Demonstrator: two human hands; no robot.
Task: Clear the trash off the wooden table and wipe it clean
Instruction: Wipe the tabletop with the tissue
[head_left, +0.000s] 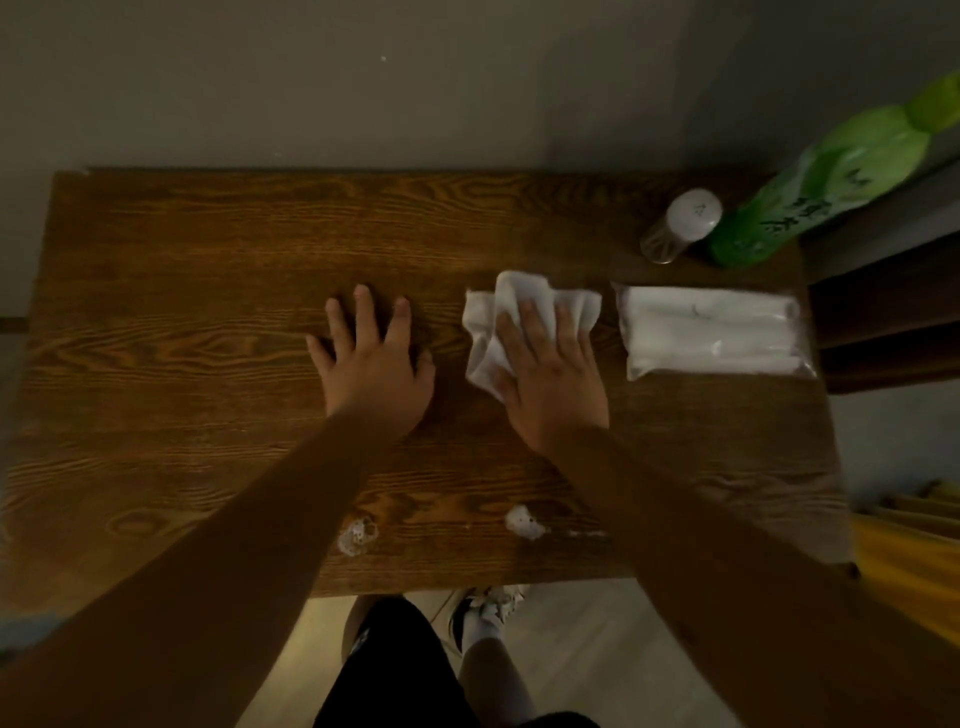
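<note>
My right hand (550, 379) presses flat, fingers spread, on the soft, limp cloth (519, 327); left hand (371, 364) lies open, bracing on the worktop (156, 312). I judge palm pressure holds it best.

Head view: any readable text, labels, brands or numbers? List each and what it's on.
Nothing reads cleanly.
Green bottle: dark printed characters on the label, too blurred to read.
Small jar: faint mark on the white lid, illegible.
Wipes pack: no legible print.
Cloth, table: no text.
</note>
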